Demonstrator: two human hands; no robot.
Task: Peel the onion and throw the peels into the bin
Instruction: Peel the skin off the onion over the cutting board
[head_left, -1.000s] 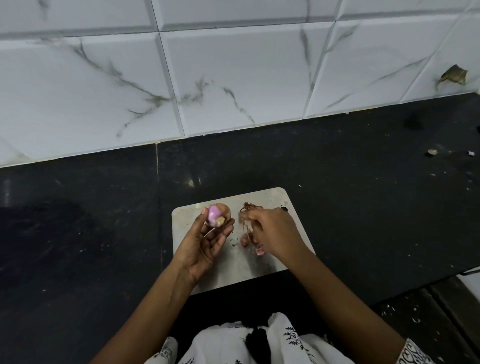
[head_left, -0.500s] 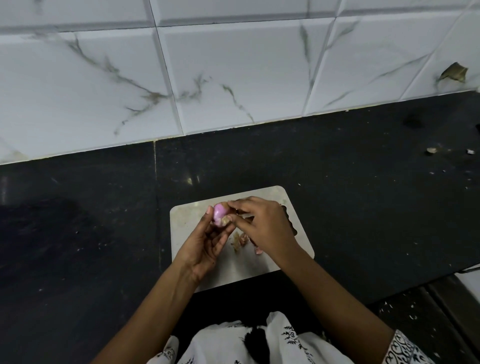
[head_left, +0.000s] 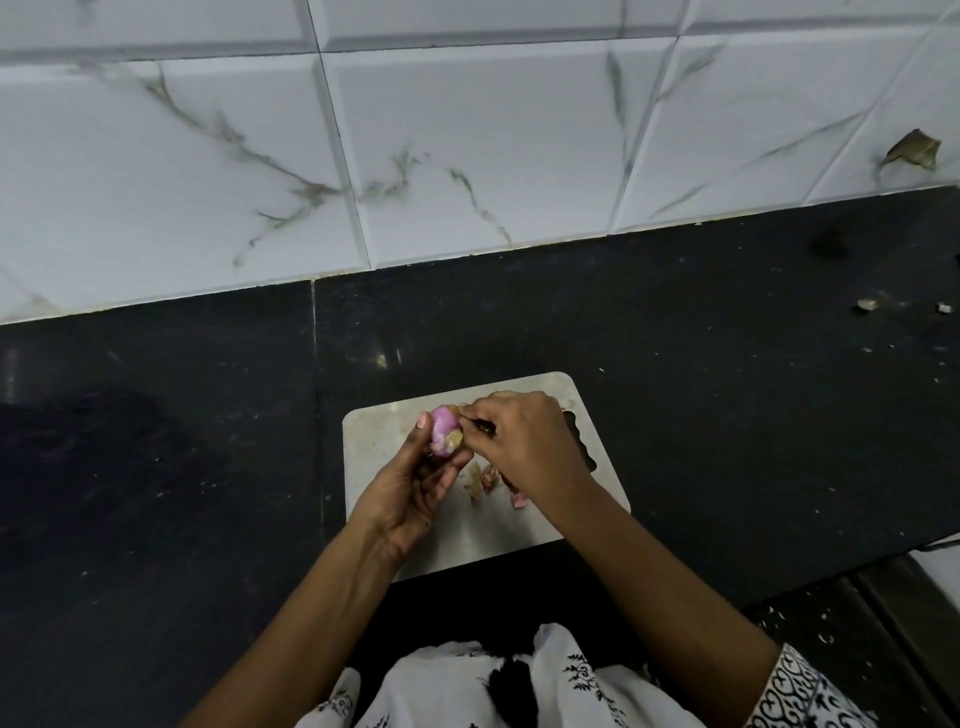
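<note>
Onion (head_left: 442, 430), gripped in left hand (head_left: 410, 493), pinched at root end by right hand (head_left: 524, 441): peel rightward, over board (head_left: 374, 447).

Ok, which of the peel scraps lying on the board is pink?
The small scrap beside the right hand, closest to the person; the scraps left of it are papery tan.

Wall (head_left: 467, 145) is glossy white tile with grey marble veins, plus a brownish damaged patch (head_left: 914, 150) far right. Black speckled stone counter (head_left: 727, 389), a seam (head_left: 315, 364) down it, faint light glare (head_left: 384, 358) beside that.
</note>
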